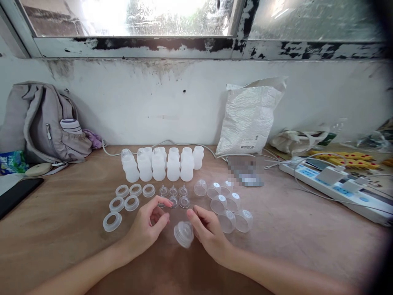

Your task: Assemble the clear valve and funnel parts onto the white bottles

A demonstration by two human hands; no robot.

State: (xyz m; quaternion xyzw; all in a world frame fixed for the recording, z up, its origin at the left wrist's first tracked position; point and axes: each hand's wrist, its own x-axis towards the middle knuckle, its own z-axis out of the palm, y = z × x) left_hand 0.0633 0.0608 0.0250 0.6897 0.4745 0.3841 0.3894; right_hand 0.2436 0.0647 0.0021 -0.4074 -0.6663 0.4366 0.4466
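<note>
My left hand (150, 221) is raised over the table with thumb and index finger apart, holding nothing. It partly covers the clear silicone nipples (183, 190), which stand teat-up in two rows. My right hand (210, 231) is closed, its thumb and index finger together. At its fingertips a translucent baby bottle collar with a nipple in it (183, 235) hangs tilted and slightly blurred; the exact grip point is hidden. Left of my hands lie several translucent collar rings (112, 221). Clear domed bottle caps (243, 221) sit beside my right hand.
White baby bottles (158, 167) stand in rows at the back. Behind them are a white mailer bag (250, 119) and cables. A power strip (337, 188) with plugs lies right. A grey backpack (46, 123) and black phone-like slab (20, 196) are left.
</note>
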